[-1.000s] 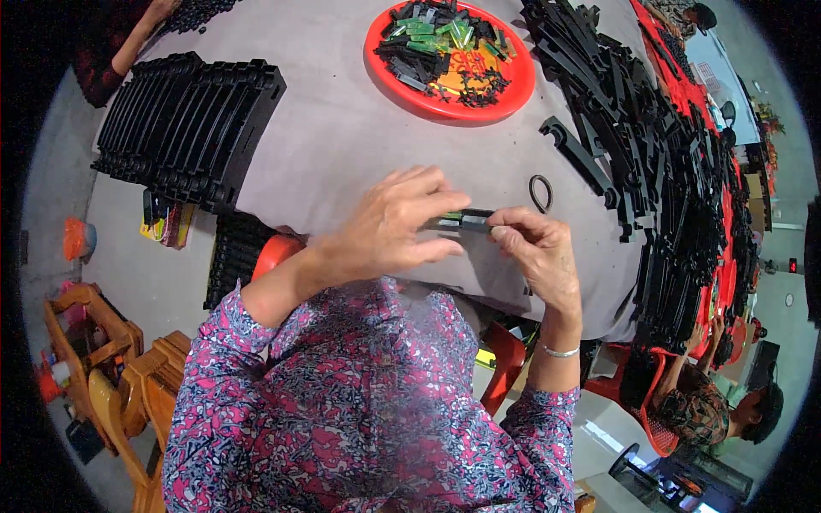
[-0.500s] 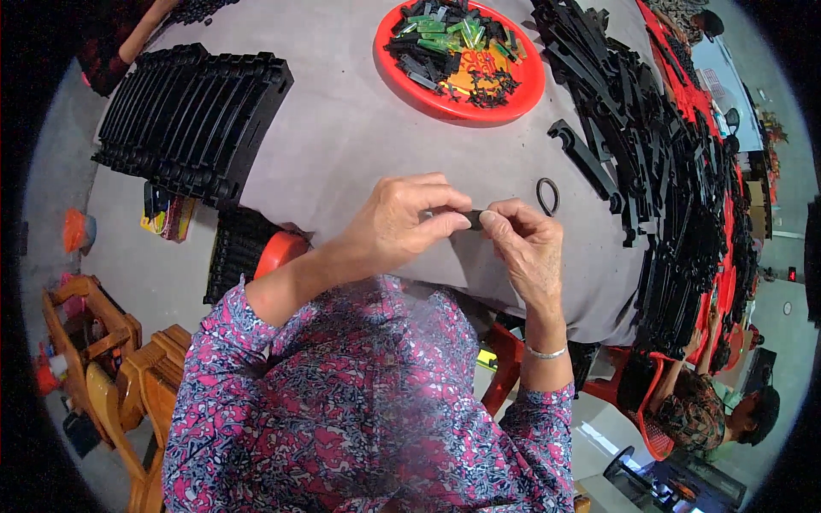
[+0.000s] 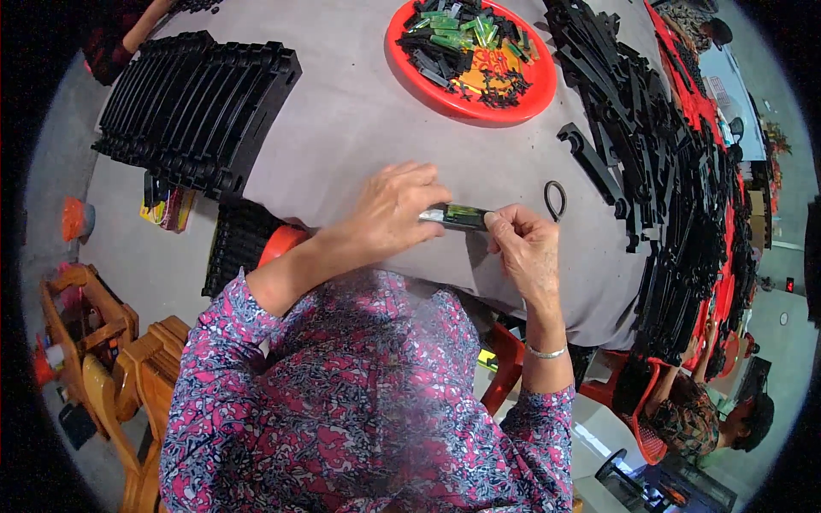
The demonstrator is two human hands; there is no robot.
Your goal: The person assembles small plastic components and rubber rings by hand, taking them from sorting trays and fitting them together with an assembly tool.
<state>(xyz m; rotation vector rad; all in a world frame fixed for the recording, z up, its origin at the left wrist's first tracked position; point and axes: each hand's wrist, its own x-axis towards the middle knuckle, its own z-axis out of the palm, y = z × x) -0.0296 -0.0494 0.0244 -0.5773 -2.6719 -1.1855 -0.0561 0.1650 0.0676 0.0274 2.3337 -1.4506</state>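
- The small black bar [image 3: 469, 219], with a green strip showing along it, is held up between the person's two hands, in front of the chest and over the near edge of the cloth-covered bench [image 3: 333, 120].
- From where I stand, the right hand [image 3: 534, 252] has its thumb and fingers pinched narrow on the bar's right end.
- The left hand [image 3: 389, 209] curves around the other end, thumb below and fingers above, with a little gap showing; I can't tell whether it presses on the bar.
- I'd guess the bar is light, since a fingertip pinch seems enough to carry it, and stiff, as it looks straight from end to end.
- Its shiny face looks like smooth plastic, so it might slip under dry fingers.
- The green strip looks like the fragile part; a hard squeeze there could crack or mark it.
- I'd take hold by the two ends or the long dark edges, thumb opposite fingertips, leaving the shiny middle alone.
- Similar green and black bits lie in the red tray [image 3: 479, 117] beyond.
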